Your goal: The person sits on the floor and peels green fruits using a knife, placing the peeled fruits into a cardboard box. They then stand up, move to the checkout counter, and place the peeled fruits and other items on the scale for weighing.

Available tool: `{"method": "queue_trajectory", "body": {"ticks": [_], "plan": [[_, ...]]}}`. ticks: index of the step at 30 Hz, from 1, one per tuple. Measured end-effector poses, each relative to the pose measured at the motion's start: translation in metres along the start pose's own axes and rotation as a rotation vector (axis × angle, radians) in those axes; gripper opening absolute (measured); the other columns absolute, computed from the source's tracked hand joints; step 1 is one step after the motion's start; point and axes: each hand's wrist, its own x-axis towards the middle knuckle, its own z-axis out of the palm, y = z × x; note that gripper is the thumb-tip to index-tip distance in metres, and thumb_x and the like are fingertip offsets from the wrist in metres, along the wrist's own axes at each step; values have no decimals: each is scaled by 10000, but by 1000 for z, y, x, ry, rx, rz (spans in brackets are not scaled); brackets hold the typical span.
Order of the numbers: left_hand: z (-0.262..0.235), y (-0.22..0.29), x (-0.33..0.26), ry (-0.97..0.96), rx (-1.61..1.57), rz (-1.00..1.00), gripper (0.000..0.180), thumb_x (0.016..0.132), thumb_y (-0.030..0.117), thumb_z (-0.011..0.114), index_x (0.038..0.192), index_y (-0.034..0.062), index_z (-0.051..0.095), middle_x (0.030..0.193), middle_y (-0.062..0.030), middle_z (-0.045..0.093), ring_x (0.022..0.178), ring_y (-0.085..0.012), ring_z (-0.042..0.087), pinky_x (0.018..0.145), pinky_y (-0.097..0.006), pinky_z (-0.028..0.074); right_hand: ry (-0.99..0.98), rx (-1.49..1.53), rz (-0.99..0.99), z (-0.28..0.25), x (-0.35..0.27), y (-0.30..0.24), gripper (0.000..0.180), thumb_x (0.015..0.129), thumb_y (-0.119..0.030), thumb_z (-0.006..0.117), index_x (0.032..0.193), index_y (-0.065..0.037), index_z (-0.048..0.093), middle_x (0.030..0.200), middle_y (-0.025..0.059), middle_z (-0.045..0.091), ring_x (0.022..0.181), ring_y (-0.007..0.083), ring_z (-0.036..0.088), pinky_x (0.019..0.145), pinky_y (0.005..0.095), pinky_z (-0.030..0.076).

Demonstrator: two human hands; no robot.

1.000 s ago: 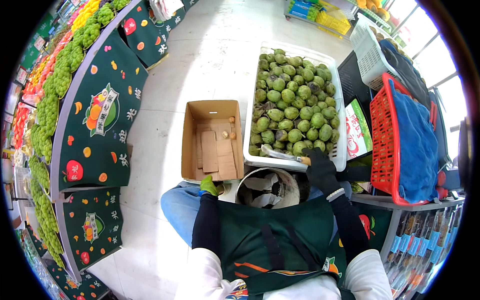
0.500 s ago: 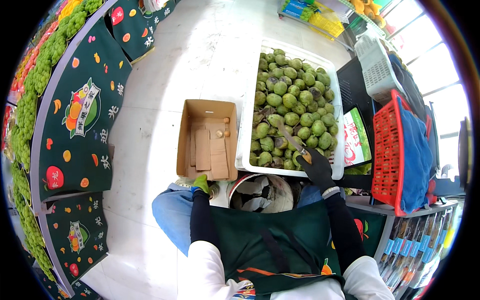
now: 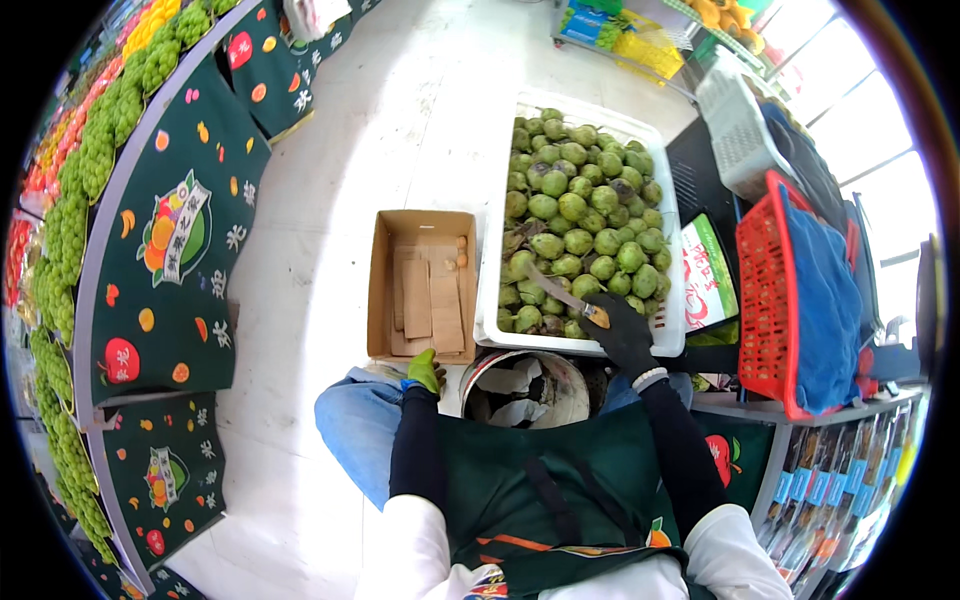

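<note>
My right hand (image 3: 622, 332), in a black glove, is closed round the wooden handle of a knife (image 3: 560, 291). Its curved blade points up and left over the front of a white crate (image 3: 489, 300) heaped with round green fruits (image 3: 575, 207), some with dark patches. My left hand (image 3: 425, 371), in a yellow-green glove, is at the near edge of a cardboard box (image 3: 382, 300); its fingers are small and partly hidden, so their grip is unclear. Inside that box lie flat cardboard pieces (image 3: 417, 300) and a few small brown balls (image 3: 461, 261) along the right wall.
A round bucket (image 3: 566, 395) with pale scraps and a dark inside stands between my knees. To the right are a red basket (image 3: 765, 300) with blue cloth, and a white basket (image 3: 735, 130). A fruit display (image 3: 90, 250) with draped green panels runs along the left.
My left hand has shifted slightly right along the box's near edge. The knife blade is lower over the fruits and lies more nearly level. The whole view has shifted a little.
</note>
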Motion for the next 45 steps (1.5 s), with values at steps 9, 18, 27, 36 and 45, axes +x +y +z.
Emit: {"method": "queue_trajectory", "body": {"ticks": [9,18,27,36,45], "plan": [[72,-6,-216,-389,-94,514,541,955,467,440,1191,-6,553,1070,-147,645,932,-220,612,798,-343,475,15,870,162,-6,-76,-59,504,885,-192,650,1342,-73,474,1150,78,604,1036,139,567,892,299,455],[103,-51,-287,-761,-361,447,480,1004,366,366,1321,13,440,1248,-151,562,1076,-251,579,942,-371,469,193,637,-117,66,-159,-75,358,816,-172,679,1140,-43,597,1118,178,589,1010,305,592,867,363,473],[86,-45,-306,-806,-392,292,757,898,644,410,1334,25,427,1257,-150,558,991,-220,627,767,-296,548,-317,591,-76,17,-171,-44,361,876,-387,623,884,-26,629,693,173,602,630,342,606,593,404,464],[87,-38,-315,-805,-76,492,921,813,751,379,1346,0,409,1198,-163,581,916,-189,637,785,-320,555,-253,480,-252,32,-179,-35,327,927,-376,554,896,-55,610,708,196,606,658,380,606,571,449,451],[94,-43,-303,-687,278,586,537,981,452,429,1232,-15,518,1025,-89,629,718,-112,591,605,-234,490,-350,342,-209,52,-183,-18,402,928,-430,499,903,-41,597,761,210,612,736,397,608,608,493,439]]}}
